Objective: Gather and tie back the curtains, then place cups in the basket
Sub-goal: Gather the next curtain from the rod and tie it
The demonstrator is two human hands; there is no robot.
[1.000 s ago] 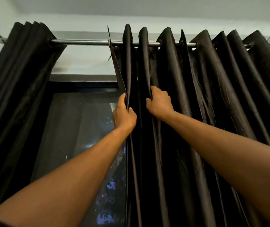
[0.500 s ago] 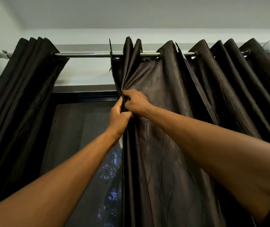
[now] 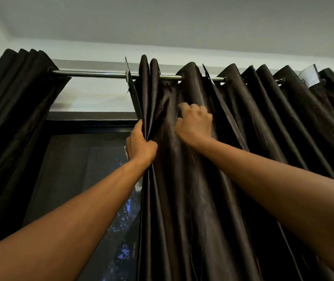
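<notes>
Up at the curtain rod (image 3: 93, 74), the left hand (image 3: 140, 146) clenches the leading folds of the right curtain (image 3: 233, 138), while the right hand (image 3: 195, 123) curls into the next pleat beside it. That panel hangs mostly spread; the left curtain (image 3: 16, 110) is already bunched. Nothing is tied, and I see no cups or basket.

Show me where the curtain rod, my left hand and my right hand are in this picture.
curtain rod (image 3: 93, 74), head view, on the bare metal stretch between the two curtains.
left hand (image 3: 139, 146), head view, on the back of the hand.
right hand (image 3: 196, 123), head view, on the back of the hand.
</notes>
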